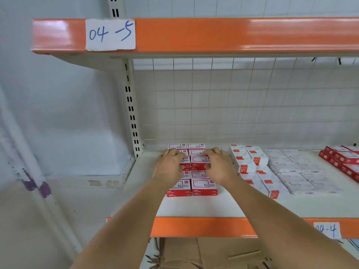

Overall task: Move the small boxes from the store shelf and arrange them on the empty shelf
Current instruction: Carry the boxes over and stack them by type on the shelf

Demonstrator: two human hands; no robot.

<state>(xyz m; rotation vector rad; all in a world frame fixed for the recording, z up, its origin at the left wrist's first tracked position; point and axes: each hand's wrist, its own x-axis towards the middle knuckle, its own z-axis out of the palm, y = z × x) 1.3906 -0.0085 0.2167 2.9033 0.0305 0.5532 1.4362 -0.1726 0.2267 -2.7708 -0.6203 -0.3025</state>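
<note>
Small red-and-white boxes [203, 188] stand stacked in two columns on the white shelf [194, 207], near its left end. My left hand [170, 166] lies over the left column with its fingers curled round a box in the middle rows. My right hand [219, 166] grips a red-and-white box [198, 161] in the right column from its right side. The boxes under both palms are partly hidden. The back rows of the stack reach the wire grid.
White boxes with red corners [252, 166] and plain white staple boxes [297, 171] fill the shelf to the right, with more red boxes [343, 162] at the far right. An orange-fronted shelf [213, 35] labelled 04-5 hangs above. Brown cardboard [204, 253] lies below.
</note>
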